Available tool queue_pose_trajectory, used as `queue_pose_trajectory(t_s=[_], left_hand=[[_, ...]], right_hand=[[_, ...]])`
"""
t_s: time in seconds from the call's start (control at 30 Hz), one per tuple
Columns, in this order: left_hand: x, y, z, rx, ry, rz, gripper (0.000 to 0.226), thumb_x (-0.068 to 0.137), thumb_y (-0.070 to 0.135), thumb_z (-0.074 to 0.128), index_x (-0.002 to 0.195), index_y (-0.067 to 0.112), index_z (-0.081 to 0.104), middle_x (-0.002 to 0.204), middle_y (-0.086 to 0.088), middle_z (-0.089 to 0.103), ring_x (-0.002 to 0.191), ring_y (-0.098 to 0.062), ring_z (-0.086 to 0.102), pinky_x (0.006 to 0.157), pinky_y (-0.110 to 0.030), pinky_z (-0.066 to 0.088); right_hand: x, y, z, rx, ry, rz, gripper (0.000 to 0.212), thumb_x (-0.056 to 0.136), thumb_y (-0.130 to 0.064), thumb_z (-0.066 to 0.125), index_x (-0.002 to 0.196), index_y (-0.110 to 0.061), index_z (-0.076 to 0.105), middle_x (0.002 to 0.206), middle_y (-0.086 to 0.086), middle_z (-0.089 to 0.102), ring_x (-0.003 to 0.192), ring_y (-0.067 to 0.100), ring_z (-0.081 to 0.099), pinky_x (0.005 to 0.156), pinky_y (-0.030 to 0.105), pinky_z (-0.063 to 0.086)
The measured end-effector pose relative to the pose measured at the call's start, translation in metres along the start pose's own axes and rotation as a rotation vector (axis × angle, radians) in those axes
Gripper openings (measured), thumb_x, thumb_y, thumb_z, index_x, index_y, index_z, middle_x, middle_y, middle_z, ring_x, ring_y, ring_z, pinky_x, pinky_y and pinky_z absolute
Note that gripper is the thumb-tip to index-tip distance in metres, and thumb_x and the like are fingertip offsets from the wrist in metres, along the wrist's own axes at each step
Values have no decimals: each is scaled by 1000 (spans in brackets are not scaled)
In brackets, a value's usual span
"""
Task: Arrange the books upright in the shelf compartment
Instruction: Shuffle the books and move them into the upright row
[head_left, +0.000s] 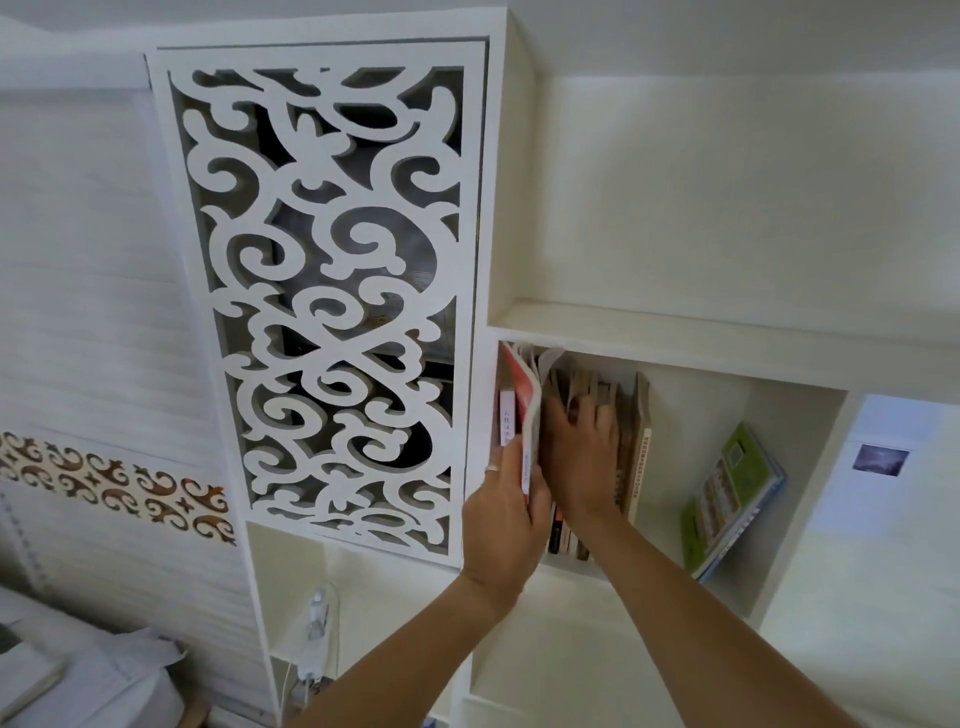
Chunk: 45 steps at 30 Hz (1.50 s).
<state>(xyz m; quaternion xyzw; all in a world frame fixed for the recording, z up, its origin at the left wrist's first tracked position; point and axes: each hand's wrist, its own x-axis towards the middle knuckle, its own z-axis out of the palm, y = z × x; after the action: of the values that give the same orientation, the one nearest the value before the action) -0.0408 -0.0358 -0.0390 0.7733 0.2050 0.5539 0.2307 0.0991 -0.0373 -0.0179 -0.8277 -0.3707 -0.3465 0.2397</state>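
Your left hand (506, 512) grips a red book (525, 410) by its lower spine edge, thumb on one side and fingers curled round the other, at the left end of the shelf compartment (727, 405) in the middle right of the frame. The red book stands nearly upright, its pages fanning open at the top under the compartment's ceiling. To its left a white book (506, 418) stands against the compartment wall.

Your right hand (579, 454) lies flat with fingers spread and straight against the row of brown books (631, 441), pressing on their spines just right of the red book. Those books stand upright, packed together. The two hands are close, almost touching at the wrists.

Well apart, at the right end of the same compartment, a green book (727, 499) leans tilted against the right wall, cover facing out.

A white fretwork panel (332, 291) fills the upper left of the frame beside the shelf. Below it, in the lower left, sits a white lamp (319, 618).
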Motion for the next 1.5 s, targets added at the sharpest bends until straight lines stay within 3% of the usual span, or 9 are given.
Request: queue_pose_trajectory(t_s=[0.17,0.43,0.6,0.73,0.8,0.97,1.13,1.3,1.5], left_hand=[[-25,-20,30,-13,-109,-69,46,102,33,45,147,35,35,120,0,65,90,-16,70,76,-31,62],[20,-41,49,21,-83,-213,36,106,27,43,142,30,41,66,4,57,55,-10,57,52,-27,50],[40,-37,59,-124,-201,-307,52,106,27,44,154,34,25,92,6,67,72,-12,67,68,-32,59],[24,-46,61,-116,-255,-133,78,97,9,53,160,12,7,122,8,53,92,-16,63,80,-8,48],[18,-52,66,-145,-328,-116,73,102,23,46,161,23,3,129,10,56,102,-14,63,96,-21,52],[24,-52,70,279,-101,-51,46,95,7,60,140,14,48,125,-9,52,101,-23,56,82,-36,54],[39,-82,70,599,-34,165,39,87,10,64,124,10,54,118,-15,53,98,-29,52,77,-38,49],[39,-73,68,499,-48,159,33,91,11,49,124,15,57,122,-12,51,104,-27,49,81,-37,43],[56,-44,74,321,-59,198,13,92,16,64,105,12,66,105,-6,64,97,-24,57,83,-36,50]], right_hand=[[-7,3,-2,112,32,-4,65,78,-28,86,131,-22,49,121,11,60,107,29,57,89,40,55],[-9,1,0,63,40,-46,38,91,-17,66,128,-20,59,128,7,54,114,28,48,94,39,49],[-8,5,2,101,29,-65,41,92,-18,67,132,-21,60,137,5,55,122,26,50,102,38,49],[-8,24,3,110,47,-121,46,88,-16,72,131,-20,60,135,3,56,119,23,47,101,36,48],[-7,26,3,130,64,-119,42,88,-14,68,129,-19,62,133,4,57,118,23,47,100,36,48],[-8,25,-1,159,39,-123,43,89,-17,54,131,-22,61,131,1,55,117,21,48,101,34,46],[-6,29,-4,193,-16,-154,53,91,-18,59,143,-28,53,133,-3,53,119,17,45,104,32,45],[-1,34,-6,508,-94,-29,62,97,-11,57,152,-25,31,133,-2,57,119,11,52,101,25,46],[6,31,-13,546,-101,-63,48,99,-4,52,144,-21,43,130,-2,63,123,14,54,105,25,45]])
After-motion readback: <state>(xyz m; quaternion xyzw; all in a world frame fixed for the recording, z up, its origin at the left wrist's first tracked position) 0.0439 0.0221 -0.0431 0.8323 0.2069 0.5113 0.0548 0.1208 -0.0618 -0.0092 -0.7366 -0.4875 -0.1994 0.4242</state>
